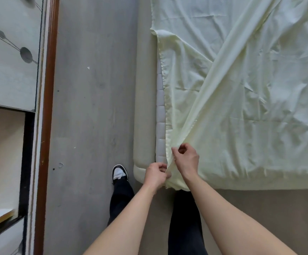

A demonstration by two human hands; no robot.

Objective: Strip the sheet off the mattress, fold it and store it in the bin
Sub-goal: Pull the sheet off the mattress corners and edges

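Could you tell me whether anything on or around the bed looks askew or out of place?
The sheet is askew: its near-left corner is off the mattress, baring the quilted edge, with a diagonal fold across the bed. Both hands, left and right, pinch that corner. Small white scraps dot the floor.

One sheet (241, 89), one mattress (160, 111), two hands (157, 174).

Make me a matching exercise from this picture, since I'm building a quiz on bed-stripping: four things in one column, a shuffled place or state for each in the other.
1. sheet
2. mattress
3. left hand
4. shoe

a. on the grey floor
b. quilted edge laid bare
c. pale yellow, wrinkled, pulled up at the corner
d. pinches the sheet's corner edge

Pairs: 1-c, 2-b, 3-d, 4-a
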